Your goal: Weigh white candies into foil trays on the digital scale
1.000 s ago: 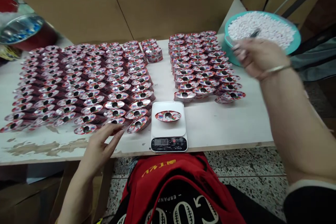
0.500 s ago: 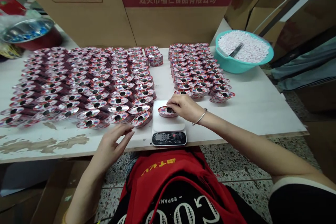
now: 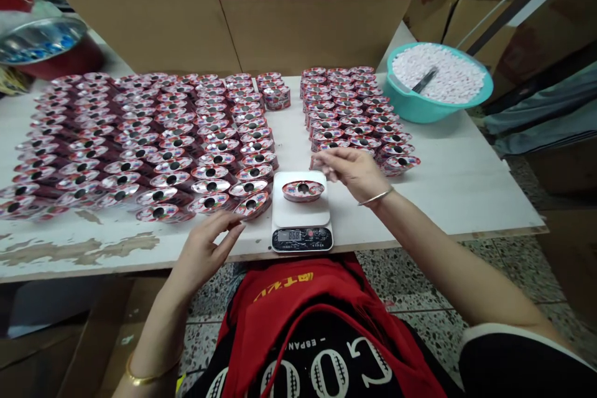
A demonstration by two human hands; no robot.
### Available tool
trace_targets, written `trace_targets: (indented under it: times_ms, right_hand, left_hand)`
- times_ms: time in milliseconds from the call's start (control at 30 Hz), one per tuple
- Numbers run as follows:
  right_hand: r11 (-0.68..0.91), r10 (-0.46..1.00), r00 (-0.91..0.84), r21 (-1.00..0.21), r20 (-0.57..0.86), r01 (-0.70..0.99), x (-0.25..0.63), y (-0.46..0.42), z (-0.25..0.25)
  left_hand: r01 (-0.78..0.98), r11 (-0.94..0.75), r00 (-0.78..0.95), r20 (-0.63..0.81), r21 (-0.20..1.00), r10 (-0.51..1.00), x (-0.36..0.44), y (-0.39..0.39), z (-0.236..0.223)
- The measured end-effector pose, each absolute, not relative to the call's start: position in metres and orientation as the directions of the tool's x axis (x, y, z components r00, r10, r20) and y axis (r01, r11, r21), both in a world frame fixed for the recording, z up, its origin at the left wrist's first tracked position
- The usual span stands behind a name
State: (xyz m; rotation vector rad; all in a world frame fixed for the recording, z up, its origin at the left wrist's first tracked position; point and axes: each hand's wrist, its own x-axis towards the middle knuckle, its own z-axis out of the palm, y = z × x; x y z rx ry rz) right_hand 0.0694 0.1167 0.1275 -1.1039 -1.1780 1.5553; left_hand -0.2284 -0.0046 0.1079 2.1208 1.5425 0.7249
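around the packet (image 3: 303, 197): big left block of packets (image 3: 173, 179), smaller right block of packets (image 3: 353, 119), right hand (image 3: 357, 174) partly covering that one's front end
farther out: teal basin (image 3: 410, 106) of white pieces (image 3: 450, 68) with a dark handle (image 3: 425, 79) poking out, back right; metal bowl (image 3: 69, 65) back left
packet: solo on the white scale (image 3: 301, 217), hole up, oval top's long axis running left-right
right hand: fingers bunched narrow near the scale's back right corner, can't tell if it's holding anything
left hand (image 3: 208, 242): thumb and fingers partway apart by the left block's nearest packets
surface/room: white tabletop (image 3: 420, 205), scuffed front left, cardboard box (image 3: 312, 25) behind, speckled floor (image 3: 405, 280) below
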Motion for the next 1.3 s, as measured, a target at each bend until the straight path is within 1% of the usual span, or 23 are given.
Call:
trace_targets:
  times_ms: [67,133,233,367,433,500,600,667,733,833,900,1000,1133,1233,1300]
  right_hand:
    - [-0.336,0.940,-0.170,-0.882,-0.295,-0.331,0.085,0.113,0.118]
    - [-0.419,0.902,-0.104,-0.797,-0.418,-0.435,0.102,0.104,0.104]
    - [-0.464,0.853,-0.011,-0.749,-0.522,-0.473,0.122,0.085,0.081]
    - [-0.493,0.810,0.075,-0.744,-0.582,-0.452,0.137,0.063,0.056]
    - [-0.481,0.821,0.089,-0.767,-0.564,-0.424,0.140,0.057,0.051]
    - [-0.441,0.857,0.098,-0.817,-0.506,-0.372,0.138,0.054,0.052]
    - [-0.321,0.932,0.097,-0.919,-0.349,-0.229,0.126,0.052,0.067]
    - [-0.226,0.972,0.037,-0.965,-0.233,-0.131,0.110,0.053,0.085]
    - [-0.147,0.988,-0.052,-0.986,-0.143,-0.080,0.092,0.055,0.102]
    - [-0.079,0.987,-0.146,-0.992,-0.064,-0.102,0.066,0.060,0.123]
    - [-0.089,0.985,-0.159,-0.981,-0.062,-0.170,0.056,0.063,0.129]
    - [-0.191,0.978,-0.139,-0.926,-0.152,-0.325,0.054,0.065,0.129]
    - [-0.327,0.938,-0.079,-0.791,-0.337,-0.517,0.064,0.055,0.115]
    - [-0.411,0.883,-0.075,-0.685,-0.464,-0.602,0.065,0.038,0.097]
    - [-0.457,0.844,-0.091,-0.620,-0.528,-0.638,0.061,0.027,0.087]
  left_hand:
    - [0.733,-0.302,0.254,0.167,0.609,0.953,-0.227,-0.003,0.108]
    - [0.730,-0.305,0.261,0.163,0.612,0.952,-0.225,-0.001,0.109]
    - [0.727,-0.320,0.277,0.167,0.608,0.946,-0.221,0.005,0.111]
    - [0.725,-0.333,0.297,0.163,0.603,0.941,-0.214,0.014,0.115]
    - [0.722,-0.351,0.318,0.165,0.596,0.934,-0.211,0.019,0.117]
    - [0.719,-0.379,0.339,0.183,0.582,0.923,-0.207,0.022,0.119]
    - [0.716,-0.401,0.351,0.202,0.572,0.914,-0.202,0.026,0.120]
    - [0.711,-0.402,0.358,0.196,0.577,0.913,-0.199,0.028,0.121]
    - [0.701,-0.404,0.365,0.190,0.588,0.911,-0.196,0.029,0.122]
    - [0.687,-0.405,0.360,0.201,0.604,0.911,-0.193,0.032,0.123]
    - [0.694,-0.405,0.347,0.217,0.595,0.912,-0.191,0.033,0.124]
    - [0.726,-0.435,0.359,0.247,0.533,0.900,-0.186,0.037,0.122]
    - [0.772,-0.514,0.451,0.249,0.373,0.857,-0.170,0.049,0.113]
    - [0.786,-0.554,0.510,0.217,0.275,0.832,-0.152,0.063,0.104]
    - [0.789,-0.562,0.534,0.178,0.248,0.827,-0.140,0.071,0.101]
